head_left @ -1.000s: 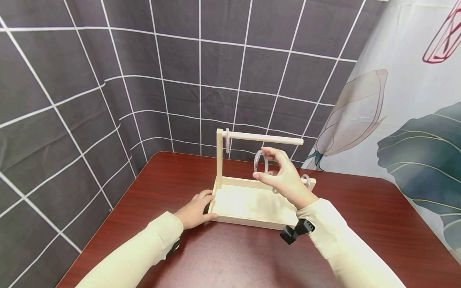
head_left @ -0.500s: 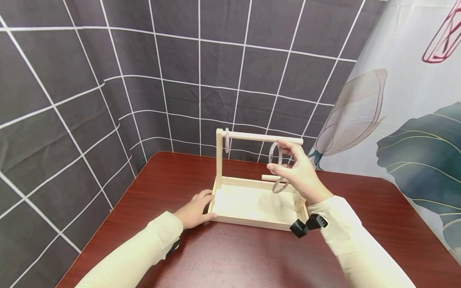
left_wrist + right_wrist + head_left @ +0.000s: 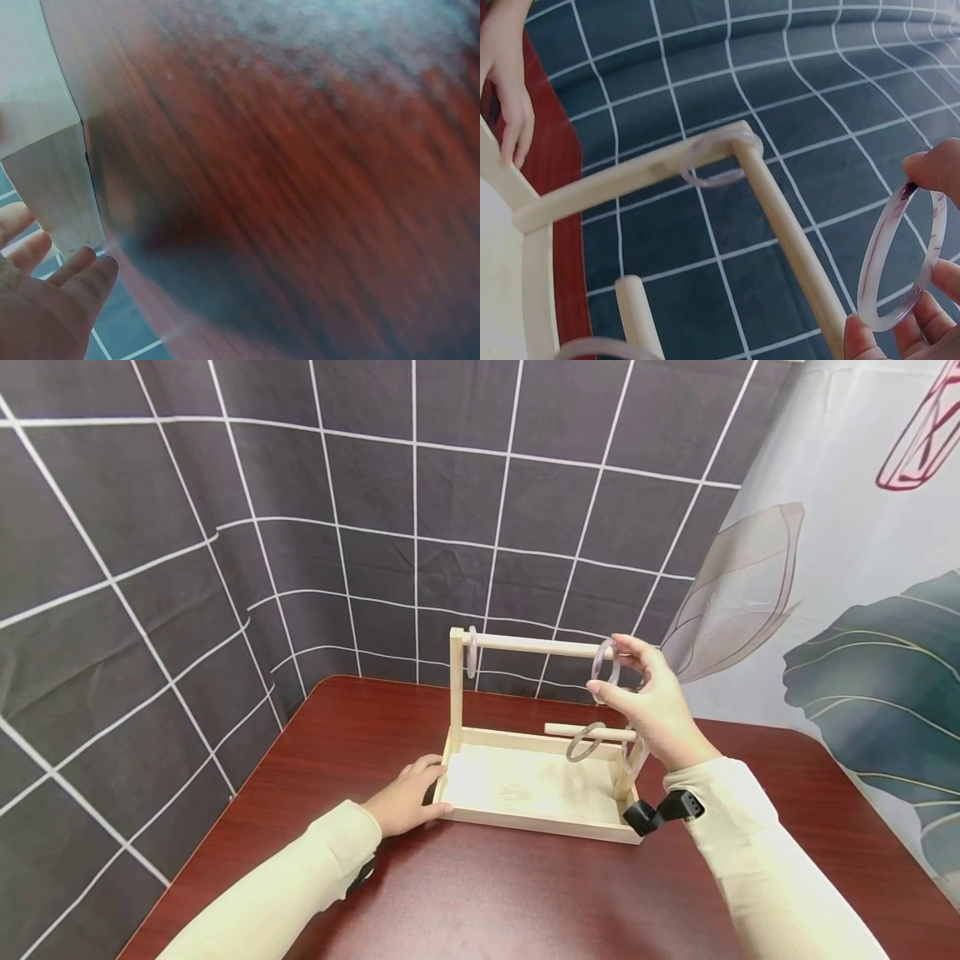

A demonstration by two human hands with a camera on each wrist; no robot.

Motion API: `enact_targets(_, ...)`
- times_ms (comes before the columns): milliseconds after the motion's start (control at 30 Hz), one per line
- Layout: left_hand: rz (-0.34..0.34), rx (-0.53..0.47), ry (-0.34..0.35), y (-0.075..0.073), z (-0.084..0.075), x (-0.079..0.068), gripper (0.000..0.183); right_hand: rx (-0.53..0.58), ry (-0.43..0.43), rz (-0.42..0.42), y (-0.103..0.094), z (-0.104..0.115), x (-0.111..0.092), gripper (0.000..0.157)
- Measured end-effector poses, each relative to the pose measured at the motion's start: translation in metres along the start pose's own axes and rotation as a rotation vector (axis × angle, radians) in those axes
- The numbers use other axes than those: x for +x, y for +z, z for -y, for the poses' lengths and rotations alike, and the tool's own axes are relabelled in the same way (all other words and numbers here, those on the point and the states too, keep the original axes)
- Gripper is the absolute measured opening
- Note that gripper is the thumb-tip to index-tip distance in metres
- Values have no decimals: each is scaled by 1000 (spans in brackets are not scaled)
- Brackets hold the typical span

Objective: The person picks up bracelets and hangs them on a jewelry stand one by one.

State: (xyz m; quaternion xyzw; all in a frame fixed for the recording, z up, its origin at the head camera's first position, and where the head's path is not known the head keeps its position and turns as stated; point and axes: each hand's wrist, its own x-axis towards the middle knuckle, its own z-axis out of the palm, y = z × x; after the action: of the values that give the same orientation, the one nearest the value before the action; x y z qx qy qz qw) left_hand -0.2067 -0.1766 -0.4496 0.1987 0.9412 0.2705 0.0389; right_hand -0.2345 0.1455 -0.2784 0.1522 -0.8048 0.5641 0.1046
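My right hand (image 3: 651,702) pinches a pale purple, translucent bangle (image 3: 597,668) between thumb and fingertips, at the right end of the upper wooden bar (image 3: 540,646). In the right wrist view this bangle (image 3: 877,259) appears beside the bar, not around it; the bar's tip is out of sight. Another bangle (image 3: 472,653) hangs on the upper bar by its post. On the lower bar (image 3: 558,729) hang two more: a bangle (image 3: 576,750) midway and one partly hidden behind my right hand. My left hand (image 3: 405,797) rests against the left end of the wooden tray stand (image 3: 525,822).
The stand sits on a reddish-brown table (image 3: 465,893). Behind and to the left hangs a dark grid-patterned cloth (image 3: 360,560). A white cloth with leaf prints (image 3: 862,693) hangs at the right. Each wrist carries a black camera mount (image 3: 663,810).
My right hand has carried the bangle rightward and slightly up, from below the middle of the upper bar to its right end. The lower bar has come into view. My left hand has stayed put.
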Motion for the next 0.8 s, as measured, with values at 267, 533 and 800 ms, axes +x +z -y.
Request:
enact_targets(267,0,-14,4,0,0,0,65,-26,5,-43,-11,-5,5,69)
enact_targets(533,7,-8,-8,1,1,1,65,26,2,-78,-16,-10,12,67)
enact_targets(800,9,-22,-24,0,-1,0,66,109,36,-89,-21,-18,18,61)
